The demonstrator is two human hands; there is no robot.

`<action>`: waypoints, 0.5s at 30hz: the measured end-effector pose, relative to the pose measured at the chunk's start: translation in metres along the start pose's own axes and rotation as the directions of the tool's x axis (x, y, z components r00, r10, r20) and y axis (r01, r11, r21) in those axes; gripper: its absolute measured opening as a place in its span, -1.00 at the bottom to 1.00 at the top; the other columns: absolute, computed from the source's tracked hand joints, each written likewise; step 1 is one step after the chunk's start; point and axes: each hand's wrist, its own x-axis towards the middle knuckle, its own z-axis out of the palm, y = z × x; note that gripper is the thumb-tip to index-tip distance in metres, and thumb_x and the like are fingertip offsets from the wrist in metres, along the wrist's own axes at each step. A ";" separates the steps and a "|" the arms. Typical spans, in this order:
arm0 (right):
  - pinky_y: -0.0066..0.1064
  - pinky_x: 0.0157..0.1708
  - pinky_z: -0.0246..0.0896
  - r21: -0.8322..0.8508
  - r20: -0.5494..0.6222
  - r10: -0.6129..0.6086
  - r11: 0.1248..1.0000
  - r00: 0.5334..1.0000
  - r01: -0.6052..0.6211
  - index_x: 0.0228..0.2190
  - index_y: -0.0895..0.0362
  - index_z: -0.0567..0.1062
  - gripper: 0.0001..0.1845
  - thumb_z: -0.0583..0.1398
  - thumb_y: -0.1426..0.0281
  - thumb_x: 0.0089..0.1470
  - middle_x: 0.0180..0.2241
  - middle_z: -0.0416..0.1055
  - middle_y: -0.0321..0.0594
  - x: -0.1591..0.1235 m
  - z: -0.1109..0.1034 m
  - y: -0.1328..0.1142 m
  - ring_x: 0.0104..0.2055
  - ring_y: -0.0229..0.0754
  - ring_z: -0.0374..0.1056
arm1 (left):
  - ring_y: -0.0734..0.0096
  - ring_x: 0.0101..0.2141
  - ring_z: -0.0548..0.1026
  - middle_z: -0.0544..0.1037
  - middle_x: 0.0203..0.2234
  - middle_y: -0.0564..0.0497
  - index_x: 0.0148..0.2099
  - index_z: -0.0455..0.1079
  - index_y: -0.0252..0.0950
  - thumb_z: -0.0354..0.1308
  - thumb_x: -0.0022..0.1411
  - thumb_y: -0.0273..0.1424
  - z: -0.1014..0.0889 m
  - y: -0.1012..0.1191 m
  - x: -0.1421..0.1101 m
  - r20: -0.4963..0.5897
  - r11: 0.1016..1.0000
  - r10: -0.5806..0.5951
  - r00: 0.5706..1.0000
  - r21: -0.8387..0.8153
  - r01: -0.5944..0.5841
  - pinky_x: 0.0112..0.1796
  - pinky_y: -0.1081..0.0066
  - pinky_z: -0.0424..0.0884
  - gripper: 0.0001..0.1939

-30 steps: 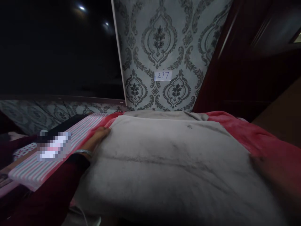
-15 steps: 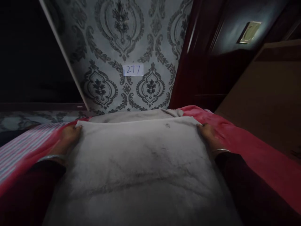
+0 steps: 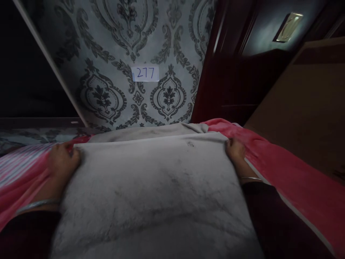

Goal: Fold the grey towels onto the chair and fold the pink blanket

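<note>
One grey pillow (image 3: 156, 190) fills the middle of the head view, big, soft, plush-looking cover, pale grey with darker smudgy streaks across its lower half and a small dark mark near its far edge, right of centre. It lies flat on a pink blanket (image 3: 291, 187), which shows on both sides of the pillow. Far edge of the pillow is straight, corners slightly pinched. A second grey layer (image 3: 151, 131) pokes out just beyond the pillow's far edge, same colour; cannot tell if it is another pillow or a fold of cloth. Left hand (image 3: 60, 163) sits at the pillow's far left corner, fingers curled closed on the corner, a bit motion-blurred. Right hand (image 3: 235, 153) sits at the pillow's far right corner, fingers bent around the edge, gripping it too. Two hands, both the person's own, each with one thin metal bangle at the wrist: left bangle (image 3: 37, 205), right bangle (image 3: 250, 178). Dark maroon sleeves run from both wrists toward the camera along the pillow's sides. Left of the pillow, past the pink blanket, one striped pink-and-white cloth (image 3: 18, 162). Beyond the pillow, a wall with grey damask wallpaper (image 3: 113, 64) and one small white label (image 3: 145, 73) reading 277, straight above the pillow's far edge. Right of the pillow, dark red wood panelling (image 3: 229, 72) and a brown board (image 3: 304, 108).
</note>
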 end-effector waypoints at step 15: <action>0.22 0.36 -0.08 -0.158 0.388 -0.183 0.952 0.903 0.261 0.44 -0.05 0.05 -0.29 -0.21 0.02 0.39 0.50 -0.21 -0.23 0.009 0.012 0.001 0.51 0.12 -0.20 | -0.05 0.47 -0.14 -0.07 0.50 -0.18 0.51 -0.02 -0.31 -0.28 0.44 -0.17 0.028 0.012 -0.006 0.403 0.915 0.329 0.854 0.089 -0.394 0.34 -0.19 -0.11 -0.30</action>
